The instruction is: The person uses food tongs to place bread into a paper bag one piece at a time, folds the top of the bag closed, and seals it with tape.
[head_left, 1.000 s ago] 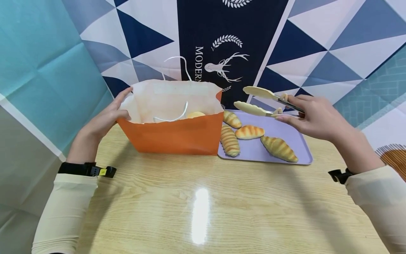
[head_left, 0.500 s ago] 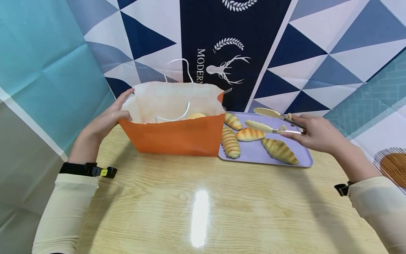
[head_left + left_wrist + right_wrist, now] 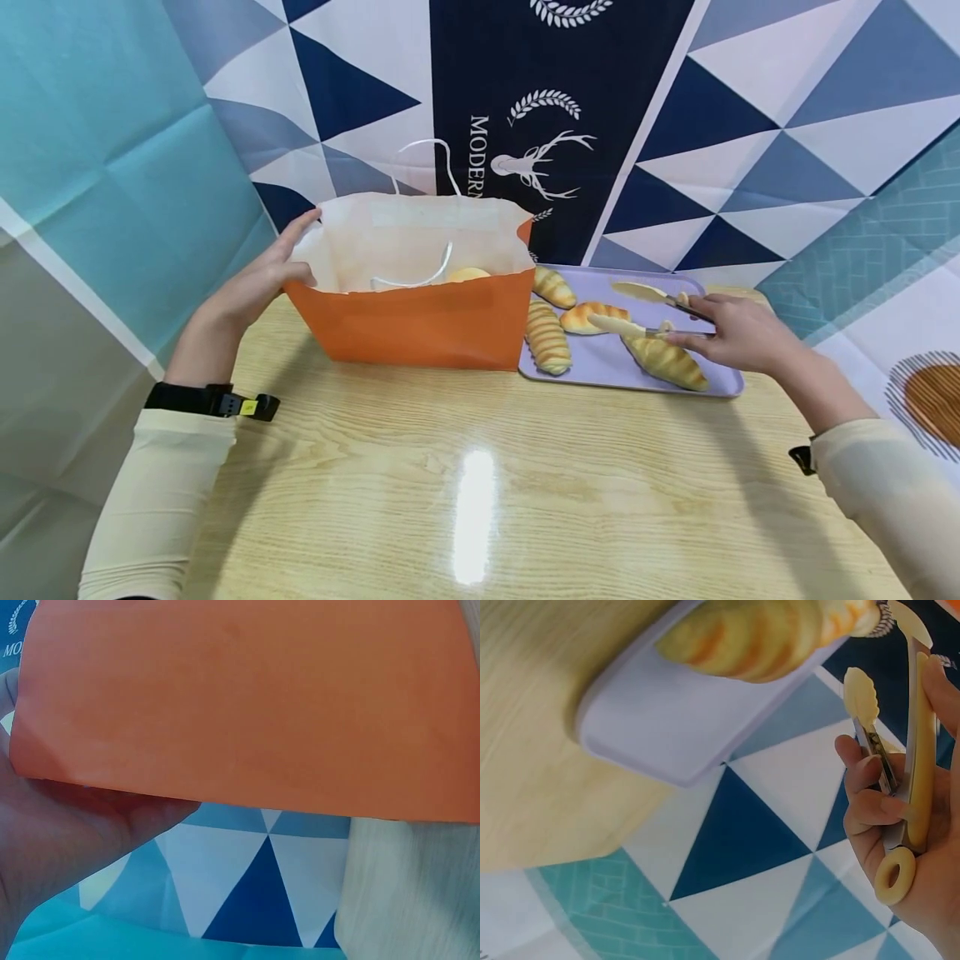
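My left hand point(image 3: 258, 283) grips the left end of an orange paper bag point(image 3: 420, 329), thumb at the front rim. The bag lies tilted with its white-lined mouth up; a pale yellow round item point(image 3: 468, 273) shows inside. My right hand point(image 3: 742, 333) holds cream-tipped tongs point(image 3: 613, 324), fingers wrapped round the handles in the right wrist view. The tongs' arms stand apart with nothing between them, above a lavender tray point(image 3: 588, 362). One tip overlaps a small golden bread point(image 3: 581, 317); a croissant-like bread point(image 3: 663, 360) lies just in front.
A ridged long bread point(image 3: 547, 337) and another bread point(image 3: 553, 287) lie at the tray's left, close against the bag. White cord handles point(image 3: 427, 279) stand from the bag's mouth. Patterned cloth point(image 3: 360, 83) rises behind the wooden table point(image 3: 375, 475).
My right hand has lowered the tongs from above the tray's back towards the breads. The left hand stays on the bag, and the view shifts slightly.
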Demonstrator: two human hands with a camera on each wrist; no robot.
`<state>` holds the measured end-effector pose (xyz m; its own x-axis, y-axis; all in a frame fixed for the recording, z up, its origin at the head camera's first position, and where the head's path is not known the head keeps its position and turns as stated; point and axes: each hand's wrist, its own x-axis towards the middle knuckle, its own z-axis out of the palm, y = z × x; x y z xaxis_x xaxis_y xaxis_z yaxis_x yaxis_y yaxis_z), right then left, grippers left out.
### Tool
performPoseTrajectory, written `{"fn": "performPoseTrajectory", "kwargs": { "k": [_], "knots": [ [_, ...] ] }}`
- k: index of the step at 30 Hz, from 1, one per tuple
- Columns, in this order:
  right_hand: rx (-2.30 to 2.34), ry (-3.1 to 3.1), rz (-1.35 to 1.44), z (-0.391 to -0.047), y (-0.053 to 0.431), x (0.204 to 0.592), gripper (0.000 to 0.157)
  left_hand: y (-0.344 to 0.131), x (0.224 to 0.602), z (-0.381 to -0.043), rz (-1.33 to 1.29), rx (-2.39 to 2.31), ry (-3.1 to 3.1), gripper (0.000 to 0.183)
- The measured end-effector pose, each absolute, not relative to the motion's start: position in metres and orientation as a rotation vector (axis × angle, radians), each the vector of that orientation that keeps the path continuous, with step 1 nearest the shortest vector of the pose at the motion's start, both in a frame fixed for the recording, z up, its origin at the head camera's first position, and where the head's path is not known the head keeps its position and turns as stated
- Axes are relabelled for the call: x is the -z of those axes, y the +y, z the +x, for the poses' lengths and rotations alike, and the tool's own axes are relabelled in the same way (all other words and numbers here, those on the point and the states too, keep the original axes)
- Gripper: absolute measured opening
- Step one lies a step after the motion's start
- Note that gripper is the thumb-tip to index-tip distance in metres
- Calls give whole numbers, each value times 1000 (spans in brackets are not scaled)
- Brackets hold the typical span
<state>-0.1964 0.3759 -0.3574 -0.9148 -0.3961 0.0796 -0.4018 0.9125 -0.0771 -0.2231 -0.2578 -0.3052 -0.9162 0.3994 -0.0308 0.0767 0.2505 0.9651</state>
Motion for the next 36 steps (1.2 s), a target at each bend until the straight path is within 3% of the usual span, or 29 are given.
{"fn": "performPoseTrajectory", "kwargs": {
  "k": [22, 36],
  "knots": [
    [-145, -3143, 611, -211, 377, 385, 93, -256, 307, -223, 420, -1718, 2244, 91],
    [-141, -3216, 589, -226, 370, 386, 93, -255, 306, -225, 445, -1727, 2247, 90]
  ]
}}
